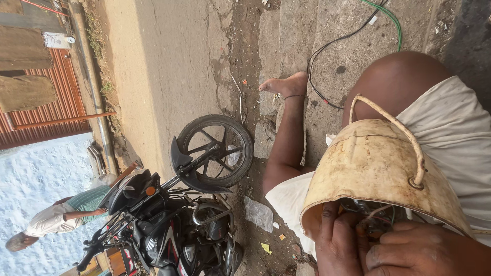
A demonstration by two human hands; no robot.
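On the person's lap, a cream dome-shaped casing (378, 168) lies open-side toward both hands, wiring (376, 217) inside.
Left hand (340, 240) curls around the casing's rim; right hand (419, 253) pinches the wires, best worked gently. Parked motorcycle (174, 214), loose cables (332, 56), plastic scrap (258, 213) sit nearby.

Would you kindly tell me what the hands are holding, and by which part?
Both hands grip the wired part at the open end of the cream metal housing; which hand is which cannot be told.
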